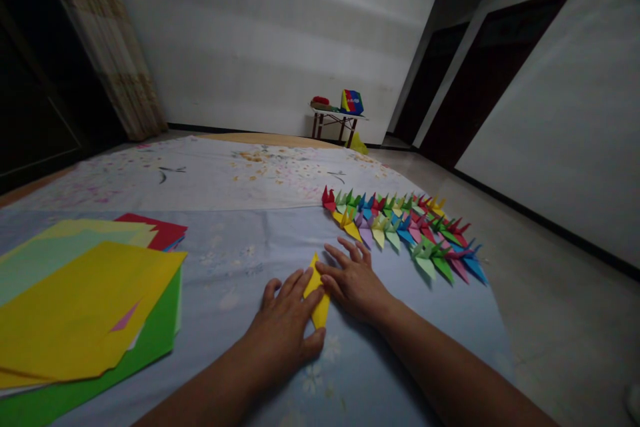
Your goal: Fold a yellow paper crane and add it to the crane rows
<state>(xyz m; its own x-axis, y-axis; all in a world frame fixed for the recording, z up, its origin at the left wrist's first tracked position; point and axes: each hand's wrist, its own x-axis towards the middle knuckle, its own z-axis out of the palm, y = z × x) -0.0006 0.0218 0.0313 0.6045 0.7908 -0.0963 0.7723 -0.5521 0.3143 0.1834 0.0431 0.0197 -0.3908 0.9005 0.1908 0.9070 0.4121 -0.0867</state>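
Observation:
A narrow diamond of folded yellow origami paper (321, 315) lies on the blue cloth, its tip pointing away from me. My left hand (286, 317) holds it from the left, fingers pressed on its side and the thumb at its near end. From the right, my right hand (356, 283) touches the paper's upper part with its nearest fingertips, while its other fingers are stretched out and spread. My fingers cover the middle of the paper. Beyond my right hand stand rows of folded paper cranes (400, 220) in many colours.
Coloured paper sheets (95, 300), yellow on top, lie stacked loosely at the left. A flowered tablecloth (280, 173) covers the table, whose right edge runs just past the cranes. By the far wall stands a small table (336, 113) with a colourful box (352, 102).

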